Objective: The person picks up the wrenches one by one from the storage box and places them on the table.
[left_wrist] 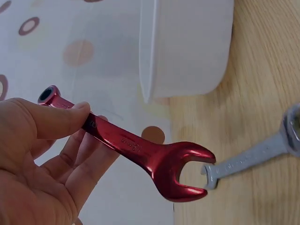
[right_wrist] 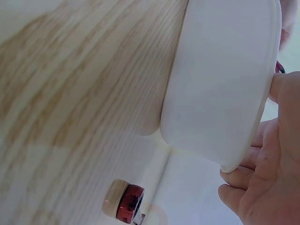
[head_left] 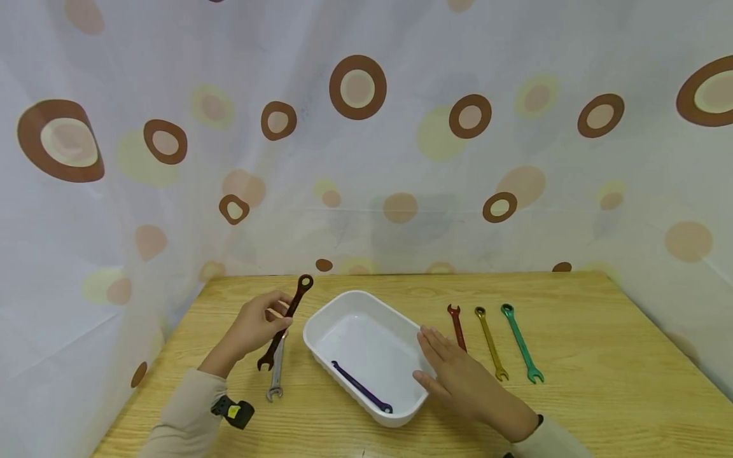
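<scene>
My left hand (head_left: 258, 324) pinches a dark red combination wrench (left_wrist: 126, 140) between thumb and fingers, left of a white tray (head_left: 395, 318). The wrench is tilted, its ring end up and its open end down. Below it on the table lies a silver wrench (head_left: 277, 369), partly covered by the red one in the head view. Inside the tray a purple wrench (head_left: 362, 386) rests along the near left wall. With fingers mostly straight, my right hand (head_left: 458, 381) touches the tray's right rim (right_wrist: 274, 47).
Right of the tray, another red wrench (head_left: 456, 323), partly hidden by the right hand, lies beside a gold wrench (head_left: 490, 340) and a green wrench (head_left: 521, 340). A spotted white sheet (head_left: 366, 159) hangs behind the wooden table (head_left: 601, 356).
</scene>
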Motion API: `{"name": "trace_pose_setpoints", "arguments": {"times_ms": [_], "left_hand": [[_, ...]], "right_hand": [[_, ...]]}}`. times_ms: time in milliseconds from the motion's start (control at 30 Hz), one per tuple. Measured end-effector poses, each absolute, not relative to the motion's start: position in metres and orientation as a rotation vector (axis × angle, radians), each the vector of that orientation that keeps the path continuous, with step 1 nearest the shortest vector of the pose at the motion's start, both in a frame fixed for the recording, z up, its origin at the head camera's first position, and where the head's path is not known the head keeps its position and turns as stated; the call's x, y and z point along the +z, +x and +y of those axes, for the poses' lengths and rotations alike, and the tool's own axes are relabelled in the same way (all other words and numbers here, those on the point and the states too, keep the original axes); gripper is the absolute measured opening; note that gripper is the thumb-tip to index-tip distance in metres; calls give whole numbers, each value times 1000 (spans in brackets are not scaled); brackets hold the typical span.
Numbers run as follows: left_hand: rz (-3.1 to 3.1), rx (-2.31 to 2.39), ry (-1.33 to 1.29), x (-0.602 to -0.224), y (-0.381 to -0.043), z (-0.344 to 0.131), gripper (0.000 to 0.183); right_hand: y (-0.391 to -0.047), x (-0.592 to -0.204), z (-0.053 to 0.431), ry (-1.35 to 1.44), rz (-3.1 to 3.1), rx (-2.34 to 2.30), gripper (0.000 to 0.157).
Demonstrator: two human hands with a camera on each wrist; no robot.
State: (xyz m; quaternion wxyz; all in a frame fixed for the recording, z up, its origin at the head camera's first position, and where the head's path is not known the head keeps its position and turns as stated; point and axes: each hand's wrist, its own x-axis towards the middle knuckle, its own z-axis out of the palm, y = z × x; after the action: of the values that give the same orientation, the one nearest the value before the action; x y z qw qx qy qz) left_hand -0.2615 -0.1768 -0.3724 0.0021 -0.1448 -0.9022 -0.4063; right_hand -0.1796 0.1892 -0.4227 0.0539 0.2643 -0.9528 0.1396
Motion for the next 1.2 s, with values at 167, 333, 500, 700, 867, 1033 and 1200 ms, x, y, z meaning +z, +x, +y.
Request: {"name": "trace_pose_setpoints", "arguments": {"times_ms": [167,333,500,700,867,1033,1200], "left_hand": [[-2879,-1336,-301,-386,-260,-201,32],[-2924,-1361,-168,-396,-256,-218,32],[-2968,-1347,-77,-405,-255,-230,32],[-2972,-1289,30,-415,-256,-235,32],[-2986,-1185,55,-421,-258,-235,28],[-3008,-1097,47,-424,-259,-234,25],[-3004,-1029,33,-428,-259,-233,20]], "right_hand": [[-181,-424,190,802,-2894,423,71],[-180,-423,189,810,-2893,412,71],[-180,-423,190,807,-2903,407,70],[-181,-422,189,800,-2909,406,70],[-182,-423,189,799,-2911,403,71],[-181,-422,189,803,-2919,413,71],[-179,-420,188,819,-2917,428,70]]}}
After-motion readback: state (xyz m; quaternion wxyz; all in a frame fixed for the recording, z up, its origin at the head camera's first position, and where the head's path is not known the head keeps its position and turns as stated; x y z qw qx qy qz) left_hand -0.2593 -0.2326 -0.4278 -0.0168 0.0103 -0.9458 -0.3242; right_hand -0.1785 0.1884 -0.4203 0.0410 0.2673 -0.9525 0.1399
